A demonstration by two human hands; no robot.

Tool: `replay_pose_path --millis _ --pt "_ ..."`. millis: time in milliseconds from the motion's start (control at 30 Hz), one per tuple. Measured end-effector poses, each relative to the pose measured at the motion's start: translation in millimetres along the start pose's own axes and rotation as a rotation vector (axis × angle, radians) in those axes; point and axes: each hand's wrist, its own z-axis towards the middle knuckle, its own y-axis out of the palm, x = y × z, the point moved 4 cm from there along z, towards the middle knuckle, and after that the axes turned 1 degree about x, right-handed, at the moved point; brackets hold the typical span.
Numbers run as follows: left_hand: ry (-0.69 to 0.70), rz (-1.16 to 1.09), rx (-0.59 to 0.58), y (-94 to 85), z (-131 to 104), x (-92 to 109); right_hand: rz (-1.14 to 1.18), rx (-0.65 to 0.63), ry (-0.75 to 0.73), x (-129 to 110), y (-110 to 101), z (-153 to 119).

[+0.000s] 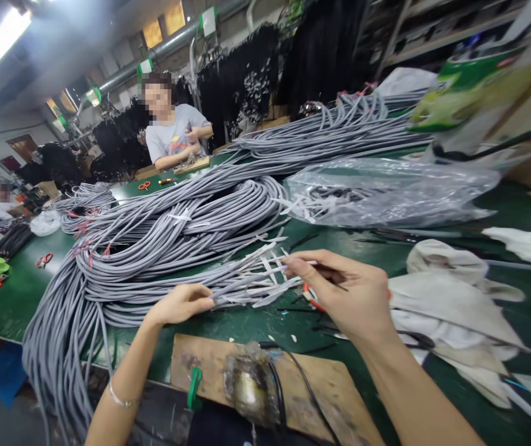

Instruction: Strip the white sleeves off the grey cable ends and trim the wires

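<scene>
My left hand is closed on a grey cable near the frayed ends of a bundle. My right hand pinches a thin white strip at the cable ends between thumb and fingers. Around both hands, pale stripped ends fan out across the green table. A red-handled tool lies partly hidden behind my right hand. Below my hands sits a wooden board with a worn metal device and a green clamp on it.
Large coils of grey cable cover the table's middle and hang over its left edge. A clear plastic bag lies behind my right hand, and pale cloths lie to the right. Across the table, a person works with both hands.
</scene>
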Motion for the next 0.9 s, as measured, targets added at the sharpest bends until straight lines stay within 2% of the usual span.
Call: replay_pose_path --millis 67,100,133,200,233,300,367,433,467,533,600,767,900 --pt "0.27 0.108 0.41 -12.1 -2.3 24.3 -0.053 0.005 0.004 1.6 0.3 0.0" --pt "0.44 0.119 0.579 -10.3 -5.2 39.0 -0.081 0.0 0.006 2.6 1.4 -0.2" --pt "0.598 0.111 0.646 -2.1 -6.2 52.8 -0.107 -0.006 0.01 3.7 2.7 -0.5" --pt "0.799 0.158 0.535 26.1 1.8 74.2 -0.128 -0.018 0.021 5.3 4.9 -1.1" --pt "0.814 0.2 0.469 39.9 9.2 79.4 -0.118 -0.031 0.028 5.7 5.7 -1.3" --pt "0.708 0.21 0.394 58.0 26.8 77.4 -0.057 -0.07 0.06 6.1 6.3 -1.8" --pt "0.496 0.125 0.262 67.1 42.4 62.5 0.046 -0.114 0.123 7.2 5.6 -2.7" --pt "0.35 0.027 0.224 66.4 47.3 47.6 0.117 -0.147 0.182 8.7 4.2 -3.9" --pt "0.335 0.008 0.24 63.8 45.9 43.9 0.131 -0.156 0.192 9.0 3.3 -4.3" --pt "0.395 0.045 0.303 58.2 38.9 45.2 0.128 -0.157 0.175 8.8 1.5 -4.6" --pt "0.459 0.11 0.309 56.9 31.8 52.1 0.124 -0.145 0.148 7.7 0.4 -4.4" --pt "0.423 0.118 0.191 60.3 26.6 60.9 0.074 -0.117 0.084 0.8 0.3 -4.4" --pt "0.42 0.15 0.152 57.6 26.6 60.3 0.053 -0.169 0.023 -7.0 3.3 -5.1"
